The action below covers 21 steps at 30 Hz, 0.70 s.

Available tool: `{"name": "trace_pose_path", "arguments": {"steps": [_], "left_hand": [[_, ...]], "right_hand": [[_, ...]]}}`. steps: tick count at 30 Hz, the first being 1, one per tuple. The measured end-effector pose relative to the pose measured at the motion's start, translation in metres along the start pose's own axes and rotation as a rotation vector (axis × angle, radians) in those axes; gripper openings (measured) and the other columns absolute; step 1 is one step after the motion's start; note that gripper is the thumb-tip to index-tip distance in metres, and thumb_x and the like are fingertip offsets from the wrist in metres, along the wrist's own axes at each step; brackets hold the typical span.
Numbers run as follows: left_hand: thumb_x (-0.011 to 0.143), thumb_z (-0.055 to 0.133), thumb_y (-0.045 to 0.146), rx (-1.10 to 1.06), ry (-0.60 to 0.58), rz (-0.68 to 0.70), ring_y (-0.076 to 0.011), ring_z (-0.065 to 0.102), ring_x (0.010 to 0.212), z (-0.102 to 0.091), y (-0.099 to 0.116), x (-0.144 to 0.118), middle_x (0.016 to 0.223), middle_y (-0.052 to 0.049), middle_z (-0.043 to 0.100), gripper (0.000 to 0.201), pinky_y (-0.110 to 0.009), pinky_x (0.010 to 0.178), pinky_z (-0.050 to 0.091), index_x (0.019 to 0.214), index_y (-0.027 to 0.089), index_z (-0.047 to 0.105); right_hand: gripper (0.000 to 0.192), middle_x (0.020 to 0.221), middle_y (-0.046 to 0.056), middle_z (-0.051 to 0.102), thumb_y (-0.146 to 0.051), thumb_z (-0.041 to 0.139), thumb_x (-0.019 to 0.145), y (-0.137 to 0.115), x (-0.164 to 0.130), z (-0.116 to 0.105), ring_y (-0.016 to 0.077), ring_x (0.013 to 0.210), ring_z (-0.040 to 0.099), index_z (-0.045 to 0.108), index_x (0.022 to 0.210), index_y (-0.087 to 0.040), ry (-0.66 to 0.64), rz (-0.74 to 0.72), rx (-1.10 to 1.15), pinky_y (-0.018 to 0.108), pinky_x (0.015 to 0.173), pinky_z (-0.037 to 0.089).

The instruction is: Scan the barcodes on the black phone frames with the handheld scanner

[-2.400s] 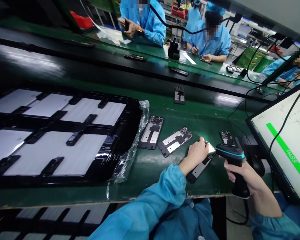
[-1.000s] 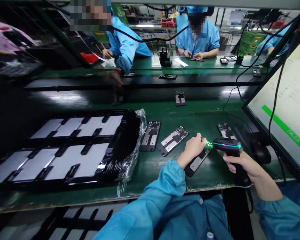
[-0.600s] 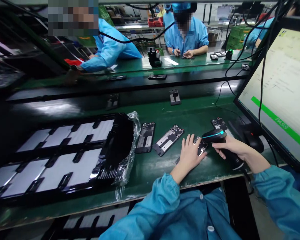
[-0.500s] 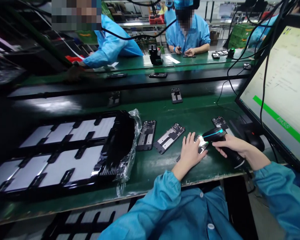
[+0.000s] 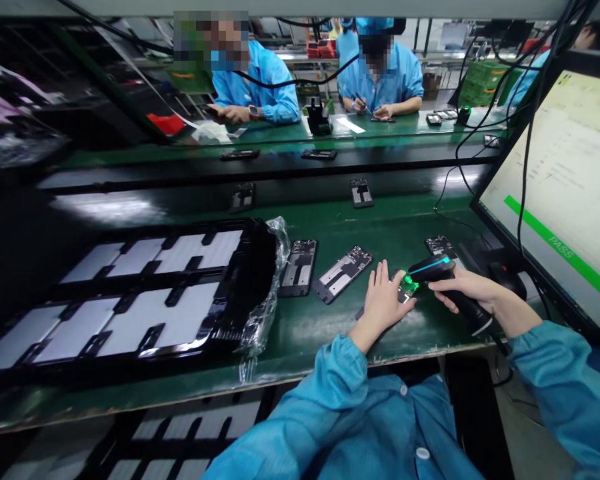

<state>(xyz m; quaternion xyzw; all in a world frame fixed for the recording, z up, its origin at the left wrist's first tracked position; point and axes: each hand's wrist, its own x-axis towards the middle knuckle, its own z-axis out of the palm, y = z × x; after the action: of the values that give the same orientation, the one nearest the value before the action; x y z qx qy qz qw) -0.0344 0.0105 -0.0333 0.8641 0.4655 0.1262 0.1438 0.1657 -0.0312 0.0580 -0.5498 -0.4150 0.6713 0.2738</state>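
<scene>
My left hand (image 5: 383, 301) lies over a partly disassembled phone (image 5: 411, 291) on the green bench, its fingers stretched out and the thumb apart. Most of that phone is hidden beneath the hand; its circuit end shows, lit by a green spot. Wrapped around the grip of a black barcode scanner (image 5: 433, 269) is my right hand (image 5: 473, 293), and the scanner's head points at the lit end. Left of my hands lie two more open phones, one slanted (image 5: 343, 275) and one nearer the tray (image 5: 299, 268). Another phone (image 5: 441, 248) rests behind the scanner.
A black tray (image 5: 257, 267) with pale pads and crinkled clear film (image 5: 265, 320) fills the left. At right stands a monitor (image 5: 560, 193) showing a green PASS bar, with cables hanging before it. Phones lie along the dark strip (image 5: 180, 170); co-workers sit beyond.
The light on the phone has turned from white to green. My hands and the scanner hold almost the same place. The co-worker at left has sat up, hands now together around a dark object.
</scene>
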Motion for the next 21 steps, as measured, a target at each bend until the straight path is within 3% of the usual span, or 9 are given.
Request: {"name": "trace_pose_path", "arguments": {"steps": [11,21], "left_hand": [[0.078,0.063,0.055,0.007,0.026,0.025,-0.0317,0.017,0.147,0.002,0.000,-0.001,0.159,-0.018,0.019,0.071,-0.048,0.118,0.016,0.137,0.021,0.042],[0.079,0.063,0.054,0.035,0.051,0.027,-0.0333,0.019,0.146,0.002,0.004,-0.002,0.158,-0.018,0.021,0.068,-0.051,0.117,0.018,0.136,0.024,0.042]], "right_hand": [[0.033,0.055,-0.003,0.057,-0.037,0.074,0.077,0.006,0.000,-0.008,0.0095,0.041,0.049,0.061,0.094,-0.013,-0.024,-0.052,0.028,0.021,0.038,0.041],[0.032,0.053,0.000,0.060,-0.042,0.072,0.078,0.006,-0.002,-0.005,0.0097,0.041,0.051,0.063,0.078,-0.012,0.022,-0.084,-0.049,0.021,0.040,0.041]]}}
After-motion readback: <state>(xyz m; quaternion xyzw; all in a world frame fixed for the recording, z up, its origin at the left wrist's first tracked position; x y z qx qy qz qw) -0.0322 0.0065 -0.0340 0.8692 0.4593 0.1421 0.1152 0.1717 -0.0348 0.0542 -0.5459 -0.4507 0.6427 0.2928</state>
